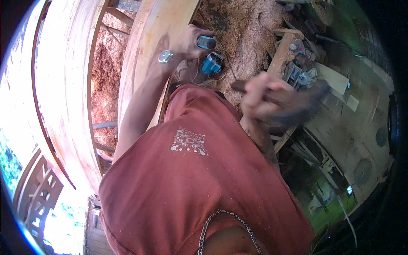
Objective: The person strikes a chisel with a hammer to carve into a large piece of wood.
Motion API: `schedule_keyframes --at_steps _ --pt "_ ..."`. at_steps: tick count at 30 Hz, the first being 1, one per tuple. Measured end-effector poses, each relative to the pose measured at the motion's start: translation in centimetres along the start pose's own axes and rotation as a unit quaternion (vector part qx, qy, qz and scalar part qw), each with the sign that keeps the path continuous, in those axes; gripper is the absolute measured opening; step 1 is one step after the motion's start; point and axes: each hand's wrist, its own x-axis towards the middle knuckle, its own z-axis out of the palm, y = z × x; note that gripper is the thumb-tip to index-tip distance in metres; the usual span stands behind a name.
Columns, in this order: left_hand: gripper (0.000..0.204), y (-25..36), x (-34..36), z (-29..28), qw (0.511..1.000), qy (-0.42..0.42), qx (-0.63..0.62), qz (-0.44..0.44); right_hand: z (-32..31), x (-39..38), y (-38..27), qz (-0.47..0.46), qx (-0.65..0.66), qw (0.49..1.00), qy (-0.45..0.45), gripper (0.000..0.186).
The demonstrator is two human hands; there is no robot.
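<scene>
My left hand, with a watch on its wrist, is closed around the blue-and-black handle of a chisel-like tool, beside the upper part of a long curved wooden plank. The working end of that tool is hidden. My right hand is raised on the right and wrapped round a dark hammer. Its handle end sticks out to the left of my fist, and its head is smeared by motion. The two tools are well apart. Below my left hand lies a blue power tool with a cord.
Wood shavings cover the ground ahead. More long planks curve along the left, with gaps between them. A wooden beam with cans and small clutter is at the right, near a broad brown board.
</scene>
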Motion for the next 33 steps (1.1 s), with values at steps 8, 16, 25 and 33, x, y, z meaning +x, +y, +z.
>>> schedule_keyframes --at_steps 8,16,25,33 --pt "0.038 -0.3 -1.4 2.8 0.992 -0.018 -0.063 0.106 4.6 -3.8 4.0 0.094 -0.156 0.983 -0.009 0.021" --pt "0.04 -1.1 0.6 2.7 0.993 -0.049 -0.019 0.102 -0.2 -7.0 6.0 0.243 -0.167 0.955 0.033 0.021" --pt "0.027 -1.7 1.5 2.2 0.995 -0.003 -0.053 0.089 -0.4 -8.8 8.0 0.195 -0.235 0.95 0.061 0.024" --pt "0.023 -0.8 1.7 0.4 0.997 0.032 -0.052 0.041 2.3 -1.4 -1.6 -0.001 -0.09 0.981 0.173 0.01"
